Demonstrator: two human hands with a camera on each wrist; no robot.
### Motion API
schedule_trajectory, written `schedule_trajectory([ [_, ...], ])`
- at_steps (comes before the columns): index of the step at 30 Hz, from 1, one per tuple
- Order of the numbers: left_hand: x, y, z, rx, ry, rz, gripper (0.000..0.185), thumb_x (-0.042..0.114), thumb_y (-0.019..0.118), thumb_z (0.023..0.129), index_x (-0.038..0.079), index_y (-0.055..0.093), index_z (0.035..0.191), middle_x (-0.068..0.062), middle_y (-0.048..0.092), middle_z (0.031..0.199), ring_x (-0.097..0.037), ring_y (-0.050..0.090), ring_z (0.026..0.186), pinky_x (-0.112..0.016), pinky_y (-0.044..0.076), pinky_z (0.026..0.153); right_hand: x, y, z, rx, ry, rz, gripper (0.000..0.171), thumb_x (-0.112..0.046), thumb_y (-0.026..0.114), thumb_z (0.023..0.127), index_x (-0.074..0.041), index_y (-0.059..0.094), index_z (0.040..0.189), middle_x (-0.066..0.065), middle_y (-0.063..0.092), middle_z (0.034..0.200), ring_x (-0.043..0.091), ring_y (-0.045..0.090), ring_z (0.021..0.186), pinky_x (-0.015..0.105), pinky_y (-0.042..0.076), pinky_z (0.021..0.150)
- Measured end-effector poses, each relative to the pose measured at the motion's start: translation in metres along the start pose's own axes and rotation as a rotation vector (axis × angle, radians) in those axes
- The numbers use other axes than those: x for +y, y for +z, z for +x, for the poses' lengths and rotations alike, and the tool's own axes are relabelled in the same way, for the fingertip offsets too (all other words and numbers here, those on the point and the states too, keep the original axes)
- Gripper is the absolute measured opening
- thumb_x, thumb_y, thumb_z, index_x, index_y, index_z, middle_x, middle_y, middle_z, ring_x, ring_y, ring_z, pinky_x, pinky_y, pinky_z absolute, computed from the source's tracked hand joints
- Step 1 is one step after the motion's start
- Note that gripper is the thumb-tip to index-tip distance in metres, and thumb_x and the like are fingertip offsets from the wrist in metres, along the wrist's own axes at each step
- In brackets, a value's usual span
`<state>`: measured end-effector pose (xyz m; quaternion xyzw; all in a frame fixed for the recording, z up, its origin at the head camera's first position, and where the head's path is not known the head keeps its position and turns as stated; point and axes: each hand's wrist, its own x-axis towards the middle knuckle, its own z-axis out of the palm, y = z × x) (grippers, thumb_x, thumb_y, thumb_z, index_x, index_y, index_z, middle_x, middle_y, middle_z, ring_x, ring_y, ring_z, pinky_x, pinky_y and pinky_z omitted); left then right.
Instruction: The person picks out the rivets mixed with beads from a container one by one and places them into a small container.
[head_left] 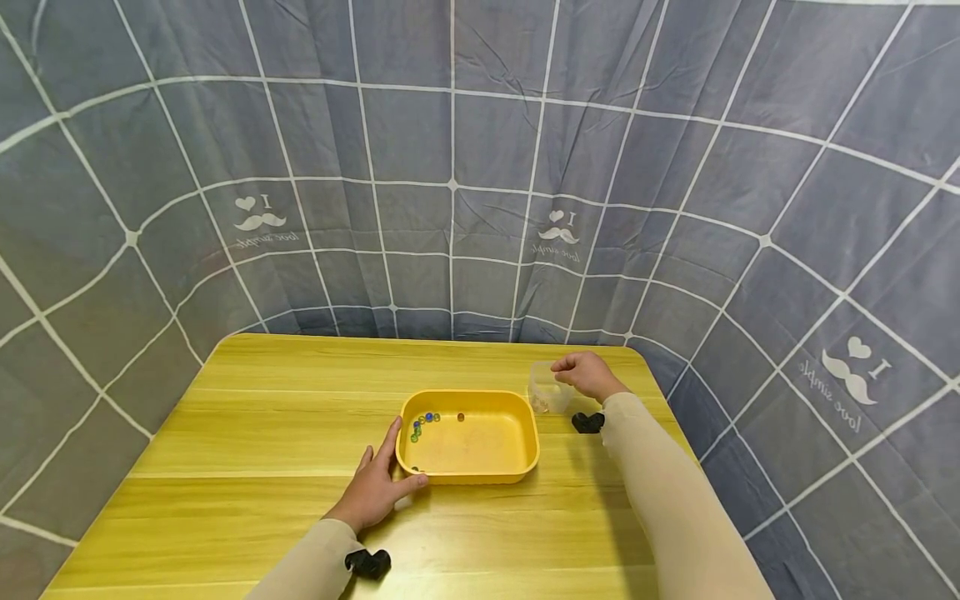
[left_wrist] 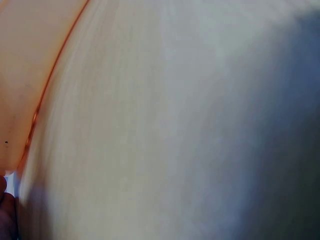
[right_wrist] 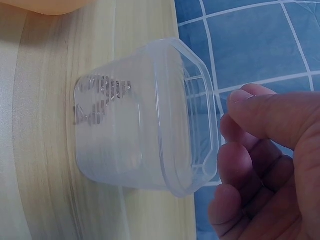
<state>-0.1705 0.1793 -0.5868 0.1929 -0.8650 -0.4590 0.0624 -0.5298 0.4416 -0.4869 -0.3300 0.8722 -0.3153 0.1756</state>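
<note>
The yellow tray (head_left: 468, 437) sits mid-table, a bit right of centre, w/ a few small coloured marbles (head_left: 421, 423) bunched in its back-left corner and one more marble (head_left: 461, 417) apart from them, nearer the back wall. Your left hand (head_left: 378, 487) is against the tray's front-left corner: fingers straight along the left wall, thumb lying along the front rim, palm down on the table, so it braces the tray rather than pinching it. In the left wrist view you get only a blurred strip of the tray's wall (left_wrist: 25, 75) and pale tabletop; nothing sharper. Just beside the tray's back-right corner stands the clear plastic cup (head_left: 546, 387), upright on the table near the right edge. Your right hand (head_left: 588, 372) hovers at the cup's rim, fingers loosely curled; the right wrist view shows the cup (right_wrist: 145, 115) w/ a gap between its rim and your fingertips (right_wrist: 250, 97), so the hand isn't gripping it, and the thumb and fingers hold nothing. Cup looks empty apart from moulded marks on its base. All of it rests on the wooden table (head_left: 262, 433), yellow-ish grain. Behind and to the sides hangs a grey-blue cloth (head_left: 450, 167) w/ white grid lines and small moustache prints.
</note>
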Motion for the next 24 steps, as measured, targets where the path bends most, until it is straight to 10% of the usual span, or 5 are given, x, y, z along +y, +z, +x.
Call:
schedule_trajectory([
  [24,-0.003,-0.009,0.003,-0.042,0.013,-0.090,0.108,0.052,0.074,0.096,0.033,-0.002,0.171,-0.012,0.018,0.176,-0.050,-0.004,0.161,-0.072,0.001,0.127,-0.027,0.001,-0.022,0.096,-0.122,-0.153,0.034,-0.028,0.062,0.108,-0.005,0.074,0.130,0.015,0.073,0.128,0.036,0.068,0.115,0.052,0.060,0.095],
])
